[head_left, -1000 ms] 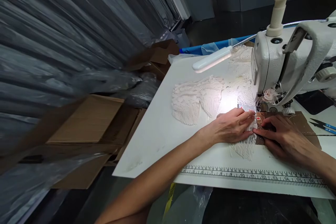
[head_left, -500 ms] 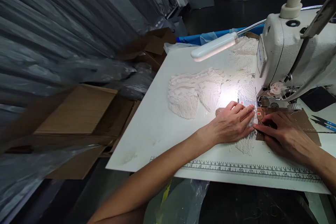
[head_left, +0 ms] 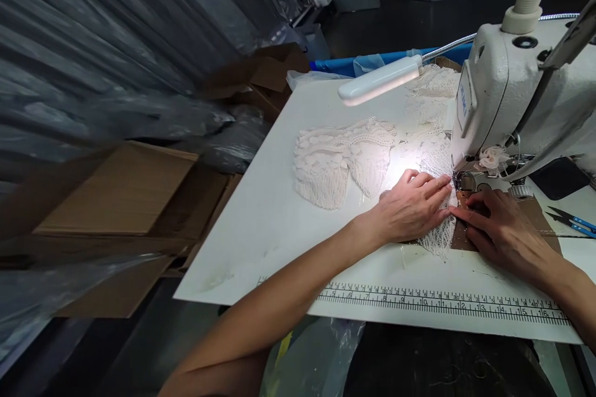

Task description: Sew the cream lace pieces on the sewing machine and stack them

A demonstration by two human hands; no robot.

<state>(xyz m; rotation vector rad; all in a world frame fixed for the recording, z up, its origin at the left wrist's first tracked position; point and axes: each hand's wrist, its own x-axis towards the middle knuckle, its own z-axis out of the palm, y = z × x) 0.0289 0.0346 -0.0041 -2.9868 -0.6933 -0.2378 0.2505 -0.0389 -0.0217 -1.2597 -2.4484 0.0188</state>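
A piece of white lace point(head_left: 440, 240) lies under the needle area of the white sewing machine point(head_left: 488, 87), its near end fanning out below my hands. My left hand point(head_left: 414, 205) lies flat on the lace, fingers stretched toward the presser foot point(head_left: 459, 182). Just right of it, my right hand point(head_left: 503, 229) has thumb and forefinger closed at the lace's right edge, its other fingers curled. Beneath the right hand is a brown sheet point(head_left: 542, 223) on the machine bed. The fingertips partly hide the seam.
More white lace pieces point(head_left: 344, 161) lie left of the machine, with another lace pile point(head_left: 431, 90) behind. A lit lamp point(head_left: 379, 80) hangs over the white table point(head_left: 246, 229). Blue-handled thread snips point(head_left: 575, 222) rest at right. A printed ruler point(head_left: 442, 304) follows the front edge; cardboard boxes point(head_left: 116, 189) stand left.
The lace has shifted away from me, toward and past the needle, with my left hand moving slightly along. The small red-and-white markings near the fingertips are out of sight. The view has shifted a little.
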